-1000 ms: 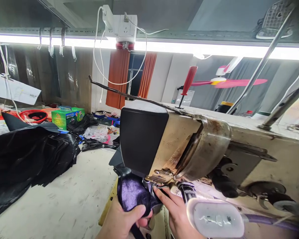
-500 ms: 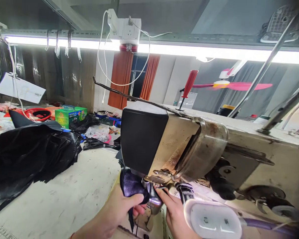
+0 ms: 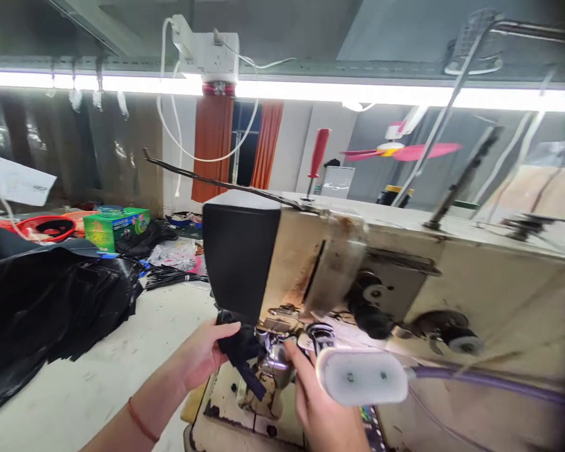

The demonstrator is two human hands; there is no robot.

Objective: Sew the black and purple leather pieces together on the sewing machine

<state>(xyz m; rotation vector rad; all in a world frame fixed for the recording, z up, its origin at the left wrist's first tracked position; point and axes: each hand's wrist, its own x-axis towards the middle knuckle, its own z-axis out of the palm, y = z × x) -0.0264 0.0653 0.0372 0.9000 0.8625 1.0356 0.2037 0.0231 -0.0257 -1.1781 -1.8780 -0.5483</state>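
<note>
A large beige sewing machine (image 3: 475, 295) with a black head cover (image 3: 240, 257) fills the middle and right. My left hand (image 3: 202, 355) grips a small dark leather piece (image 3: 240, 351) under the machine head, next to the metal post and presser foot (image 3: 275, 358). My right hand (image 3: 317, 408) reaches in from below, fingers touching the metal parts by the needle area. It is partly hidden behind a white lamp head (image 3: 362, 376) on a purple flexible neck. I cannot see anything gripped in the right hand.
A heap of black leather pieces (image 3: 47, 307) lies on the white table (image 3: 103, 389) at left. Behind it are a green box (image 3: 115, 226), a red bowl (image 3: 47, 227) and cables. A red-handled screwdriver (image 3: 317, 154) stands on the machine top. Thread-stand rods rise at right.
The view has shifted, so the machine sits further left. The leather piece has been drawn further under the machine head and shows less. Both hands stay at the needle area.
</note>
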